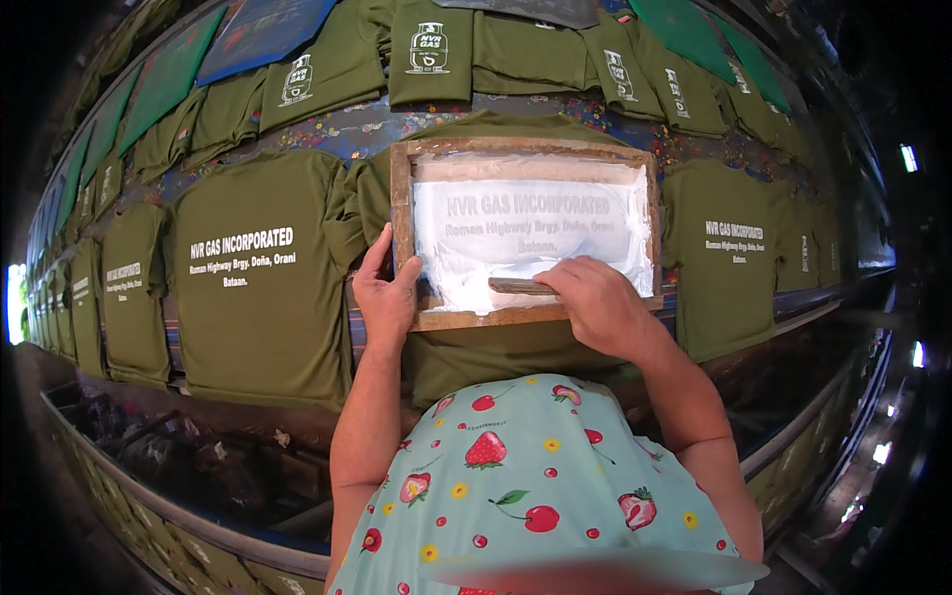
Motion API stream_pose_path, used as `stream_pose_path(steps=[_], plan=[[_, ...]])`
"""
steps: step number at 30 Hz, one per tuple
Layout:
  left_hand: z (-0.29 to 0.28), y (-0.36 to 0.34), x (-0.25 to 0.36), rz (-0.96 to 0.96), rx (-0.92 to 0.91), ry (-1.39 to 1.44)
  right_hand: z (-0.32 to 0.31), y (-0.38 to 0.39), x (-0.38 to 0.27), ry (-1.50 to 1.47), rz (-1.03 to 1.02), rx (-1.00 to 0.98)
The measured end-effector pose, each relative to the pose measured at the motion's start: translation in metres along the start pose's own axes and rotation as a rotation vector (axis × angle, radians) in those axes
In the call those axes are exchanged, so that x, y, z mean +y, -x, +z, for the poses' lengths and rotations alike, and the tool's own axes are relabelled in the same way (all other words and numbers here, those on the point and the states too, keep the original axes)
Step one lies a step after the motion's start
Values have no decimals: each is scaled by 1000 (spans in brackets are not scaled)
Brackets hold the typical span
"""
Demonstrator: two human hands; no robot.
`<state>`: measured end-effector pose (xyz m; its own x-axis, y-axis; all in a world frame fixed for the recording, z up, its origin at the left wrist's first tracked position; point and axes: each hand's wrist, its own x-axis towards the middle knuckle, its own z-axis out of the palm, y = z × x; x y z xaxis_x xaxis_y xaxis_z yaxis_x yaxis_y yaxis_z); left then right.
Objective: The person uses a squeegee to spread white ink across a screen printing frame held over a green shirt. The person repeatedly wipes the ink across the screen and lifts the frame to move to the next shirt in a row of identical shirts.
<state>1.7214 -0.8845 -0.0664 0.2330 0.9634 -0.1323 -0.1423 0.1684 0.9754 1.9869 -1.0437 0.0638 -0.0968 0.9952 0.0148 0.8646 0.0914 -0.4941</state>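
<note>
A wooden-framed printing screen (402, 188) lies on an olive-green shirt (476, 355) directly in front of me. White ink (461, 288) coats much of its mesh, thickest along the lower part, and block lettering shows faintly through. My left hand (385, 293) grips the frame's lower left side, the thumb toward the inner edge and the fingers outside. With my right hand (595, 302) I hold a squeegee (516, 286) low on the mesh, right of centre. Its grip end is hidden under my fingers, and white ink lies along its upper side.
Olive shirts with white lettering lie on both sides, a large one (258, 278) at left and another (729, 258) at right. Beyond the screen, folded shirts (431, 55) line an ink-spattered surface (327, 129). Green panels (174, 74) and a blue panel (263, 40) rest on some.
</note>
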Motion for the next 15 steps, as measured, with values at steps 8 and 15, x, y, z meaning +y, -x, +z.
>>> stream_pose_path(steps=[8,15], plan=[[-2,-3,-6,0,-4,10,-12,-76,21,-59,-43,-148],[-2,-3,-8,-5,4,10,-2,-133,33,61,-69,68]])
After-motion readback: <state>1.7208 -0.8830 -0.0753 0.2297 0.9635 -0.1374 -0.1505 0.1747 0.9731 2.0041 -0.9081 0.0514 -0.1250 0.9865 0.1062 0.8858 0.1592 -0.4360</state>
